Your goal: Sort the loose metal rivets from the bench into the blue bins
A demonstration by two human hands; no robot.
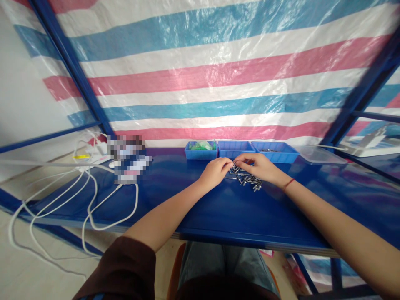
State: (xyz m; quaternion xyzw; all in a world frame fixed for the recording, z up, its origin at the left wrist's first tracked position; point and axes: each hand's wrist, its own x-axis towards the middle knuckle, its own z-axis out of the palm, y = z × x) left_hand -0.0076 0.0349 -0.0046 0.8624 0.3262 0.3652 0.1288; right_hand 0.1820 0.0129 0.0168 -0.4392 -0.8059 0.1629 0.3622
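Left hand [215, 171] and right hand [260, 167] are both pinched shut, fingertips together, can't tell what's in them. Loose metal pieces [248, 179] sit around their 5 o'clock, middle blue bin [236, 147] at 12.

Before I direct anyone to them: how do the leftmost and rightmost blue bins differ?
The leftmost bin holds green plastic; the rightmost bin holds thin metal pieces. The leftmost bin looks filled near its rim, while the rightmost bin's contents lie low. Both are open-topped.

A small workshop-like bench, with blue metal frame [75, 75], parts bins [201, 154] and loose metal pieces [250, 180]
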